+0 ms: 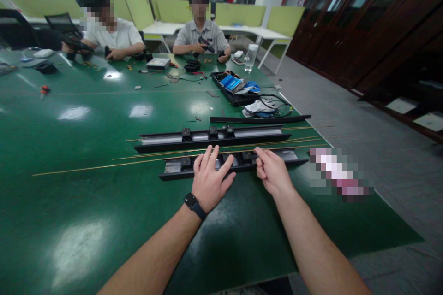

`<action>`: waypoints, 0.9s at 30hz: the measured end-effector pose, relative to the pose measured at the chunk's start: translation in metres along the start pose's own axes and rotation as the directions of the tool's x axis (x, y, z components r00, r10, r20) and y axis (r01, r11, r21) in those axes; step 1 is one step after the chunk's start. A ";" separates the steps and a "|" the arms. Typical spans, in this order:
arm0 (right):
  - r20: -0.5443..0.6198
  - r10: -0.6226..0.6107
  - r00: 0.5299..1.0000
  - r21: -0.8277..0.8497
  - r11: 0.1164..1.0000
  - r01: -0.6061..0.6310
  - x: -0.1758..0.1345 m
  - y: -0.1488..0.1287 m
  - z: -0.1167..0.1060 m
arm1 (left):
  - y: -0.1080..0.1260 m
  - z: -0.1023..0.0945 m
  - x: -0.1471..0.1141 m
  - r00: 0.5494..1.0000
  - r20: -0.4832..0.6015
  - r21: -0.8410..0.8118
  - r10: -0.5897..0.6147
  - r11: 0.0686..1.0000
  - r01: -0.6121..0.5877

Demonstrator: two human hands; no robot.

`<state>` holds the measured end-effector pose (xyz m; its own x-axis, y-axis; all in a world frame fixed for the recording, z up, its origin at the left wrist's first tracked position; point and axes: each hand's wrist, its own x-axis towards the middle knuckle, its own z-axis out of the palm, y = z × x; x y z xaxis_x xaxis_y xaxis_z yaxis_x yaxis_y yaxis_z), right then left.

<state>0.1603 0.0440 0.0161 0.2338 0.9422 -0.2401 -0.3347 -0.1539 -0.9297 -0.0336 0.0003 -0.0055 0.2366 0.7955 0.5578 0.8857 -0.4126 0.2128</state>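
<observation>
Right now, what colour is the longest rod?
Golden: the longest rod shows best in head view.

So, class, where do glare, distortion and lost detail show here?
Head view: pale glare on the green tabletop; dark cabinets lean steeply, suggesting wide-angle distortion; pixelated blocks hide some areas, while left hand and right hand look fairly sharp.

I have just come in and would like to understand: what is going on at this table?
A person's right hand appears to pinch a long, thin brass-coloured rod near the back edge of the nearer black channel on a green table. The left hand is spread over that channel; whether it presses anything is unclear. Behind lies a farther black channel with three small dark blocks. Across the table, two co-workers also handle dark objects.
</observation>
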 end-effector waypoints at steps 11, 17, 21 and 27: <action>0.005 -0.006 1.000 -0.007 1.000 0.006 -0.001 0.000 0.000 | 0.000 0.001 -0.001 1.000 -0.007 -0.009 0.000 1.000 0.000; -0.002 -0.010 1.000 -0.014 1.000 0.010 0.000 0.001 0.000 | 0.000 0.000 0.000 1.000 0.001 -0.013 -0.004 1.000 0.004; -0.014 -0.012 1.000 -0.021 1.000 0.011 0.000 0.001 0.001 | 0.000 0.000 0.000 1.000 -0.003 -0.016 -0.001 1.000 0.001; -0.007 -0.013 1.000 -0.019 1.000 0.012 0.001 0.001 0.001 | -0.001 0.001 -0.001 1.000 -0.012 -0.009 0.007 1.000 -0.007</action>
<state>0.1595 0.0446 0.0153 0.2446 0.9418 -0.2305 -0.3143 -0.1478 -0.9377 -0.0339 0.0003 -0.0071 0.2378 0.7873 0.5688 0.8803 -0.4222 0.2163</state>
